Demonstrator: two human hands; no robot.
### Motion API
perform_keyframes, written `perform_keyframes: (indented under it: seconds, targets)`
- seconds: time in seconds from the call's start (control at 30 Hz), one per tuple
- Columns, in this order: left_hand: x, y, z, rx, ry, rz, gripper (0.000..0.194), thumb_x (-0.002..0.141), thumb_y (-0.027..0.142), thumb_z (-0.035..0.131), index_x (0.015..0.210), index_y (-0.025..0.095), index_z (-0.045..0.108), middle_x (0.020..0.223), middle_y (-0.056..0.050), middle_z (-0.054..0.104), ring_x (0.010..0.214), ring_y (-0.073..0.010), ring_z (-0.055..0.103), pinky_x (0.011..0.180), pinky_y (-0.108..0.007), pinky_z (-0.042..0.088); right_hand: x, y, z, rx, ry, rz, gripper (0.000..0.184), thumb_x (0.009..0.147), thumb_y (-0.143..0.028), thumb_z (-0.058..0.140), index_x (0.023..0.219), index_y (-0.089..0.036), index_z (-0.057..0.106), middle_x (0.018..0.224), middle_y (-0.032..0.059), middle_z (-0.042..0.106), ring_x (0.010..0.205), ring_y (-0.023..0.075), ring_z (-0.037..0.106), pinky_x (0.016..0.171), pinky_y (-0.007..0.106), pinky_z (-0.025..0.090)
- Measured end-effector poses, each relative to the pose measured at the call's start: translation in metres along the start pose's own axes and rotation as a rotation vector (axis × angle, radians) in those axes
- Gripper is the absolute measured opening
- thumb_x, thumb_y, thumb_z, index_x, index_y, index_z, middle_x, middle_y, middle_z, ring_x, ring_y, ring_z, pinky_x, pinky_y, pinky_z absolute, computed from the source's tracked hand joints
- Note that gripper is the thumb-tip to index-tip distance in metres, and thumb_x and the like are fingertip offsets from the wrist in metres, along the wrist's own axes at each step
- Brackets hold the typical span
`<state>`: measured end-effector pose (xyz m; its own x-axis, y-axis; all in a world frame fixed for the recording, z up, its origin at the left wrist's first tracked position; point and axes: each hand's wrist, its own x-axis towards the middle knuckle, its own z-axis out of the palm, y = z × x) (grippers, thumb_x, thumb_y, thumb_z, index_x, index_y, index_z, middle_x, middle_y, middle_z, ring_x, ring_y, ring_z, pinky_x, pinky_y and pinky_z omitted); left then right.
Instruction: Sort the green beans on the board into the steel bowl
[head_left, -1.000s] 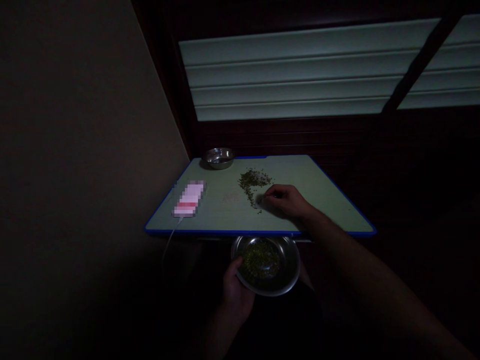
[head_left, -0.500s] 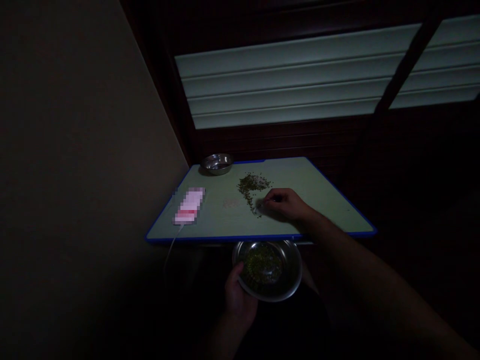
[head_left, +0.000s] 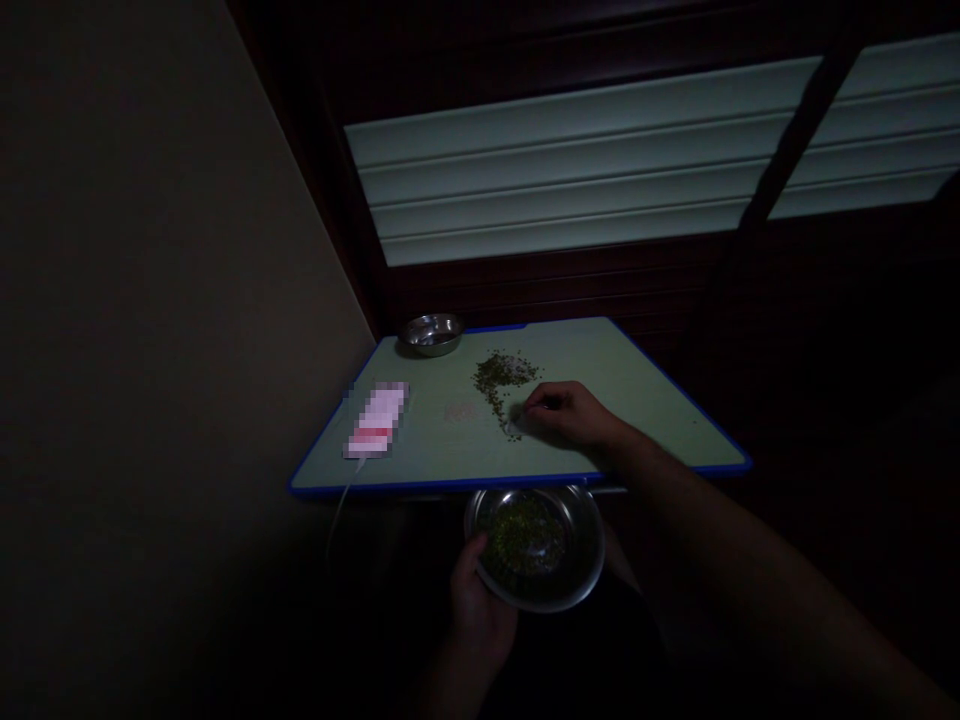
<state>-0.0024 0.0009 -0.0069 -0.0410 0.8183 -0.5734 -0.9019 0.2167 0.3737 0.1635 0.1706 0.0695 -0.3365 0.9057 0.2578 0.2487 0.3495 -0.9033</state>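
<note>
My left hand (head_left: 480,605) grips the near left rim of a steel bowl (head_left: 577,590), thumb over the edge. Small green grains or beans (head_left: 525,535) cover part of the bowl's bottom. The bowl sits below the front edge of the pale green table. Over the tabletop, my right hand (head_left: 566,412) is closed in a pinch. From its fingertips a small spoon-like tool with a pale, shiny tip (head_left: 514,420) reaches down to scattered grains; its handle is mostly hidden. A loose heap of greenish-brown grains (head_left: 499,372) lies just beyond, trailing toward the tip.
At the table's (head_left: 645,400) back left corner stands a smaller steel bowl (head_left: 433,337). A lit phone (head_left: 379,420) with a white cable (head_left: 341,505) lies on the left side. A wall rises on the left, and dark wooden panelling (head_left: 570,285) stands behind the table.
The view has shifted slightly. My right hand and the tool tip have moved a little left along the grain trail. My left hand keeps its hold on the bowl.
</note>
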Motion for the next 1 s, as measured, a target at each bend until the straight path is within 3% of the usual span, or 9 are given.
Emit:
perform_keyframes:
  seconds: [0.47, 0.73, 1.0]
  targets:
    - [0.005, -0.001, -0.003, 0.008, -0.005, -0.002, 0.021, 0.081, 0.023, 0.059, 0.095, 0.017, 0.074, 0.088, -0.009, 0.079, 0.087, -0.0263, 0.072, 0.093, -0.047, 0.051, -0.002, -0.003, 0.001, 0.073, -0.094, 0.057, 0.021, 0.067, -0.035, 0.073, 0.077, -0.016, 0.072, 0.071, 0.0040, 0.070, 0.063, 0.0140, 0.058, 0.061, 0.029, 0.047]
    - [0.004, -0.002, -0.002, 0.021, -0.003, 0.012, 0.021, 0.083, 0.024, 0.056, 0.090, 0.017, 0.074, 0.087, -0.009, 0.079, 0.085, -0.0241, 0.072, 0.093, -0.044, 0.051, 0.008, 0.008, -0.005, -0.092, 0.272, 0.024, 0.015, 0.070, -0.030, 0.065, 0.071, -0.016, 0.069, 0.070, 0.0041, 0.069, 0.065, 0.0160, 0.059, 0.064, 0.029, 0.046]
    - [0.003, -0.001, 0.000, 0.011, 0.019, 0.014, 0.021, 0.082, 0.023, 0.057, 0.094, 0.016, 0.074, 0.088, -0.010, 0.079, 0.084, -0.0240, 0.072, 0.092, -0.044, 0.052, 0.007, 0.010, -0.004, -0.149, 0.217, -0.011, 0.017, 0.072, -0.032, 0.064, 0.076, -0.017, 0.071, 0.072, 0.0047, 0.070, 0.067, 0.0167, 0.060, 0.065, 0.030, 0.046]
